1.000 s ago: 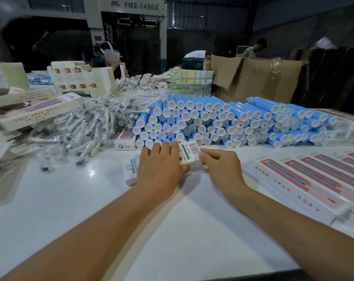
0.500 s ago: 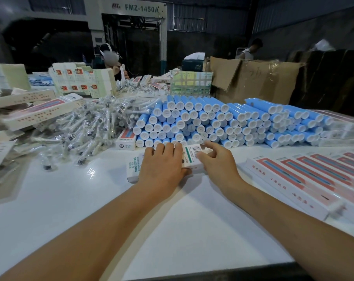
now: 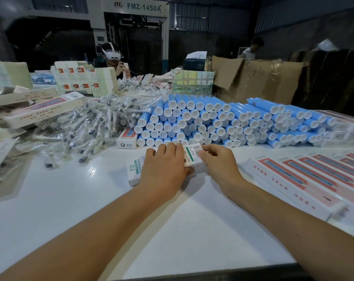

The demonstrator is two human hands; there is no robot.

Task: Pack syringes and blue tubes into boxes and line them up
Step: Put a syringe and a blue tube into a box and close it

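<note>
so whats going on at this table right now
A person is packing at a white table. Both hands are on one long white box lying flat: the left hand rests over its middle, the right hand pinches its barcoded end. Behind it sit a stack of blue tubes and bagged syringes; finished boxes line up at right.

One white box (image 3: pixel 192 159) lies under two hands, the left (image 3: pixel 164 169) and the right (image 3: pixel 220 165). One small box (image 3: pixel 127 138) stands at the near left of the blue tubes (image 3: pixel 222 124), too many to count. The bagged syringes (image 3: pixel 91 126) form an uncountable heap. About five long boxes (image 3: pixel 306 177) lie side by side on the right. Two other people (image 3: pixel 113 57) are far off.
</note>
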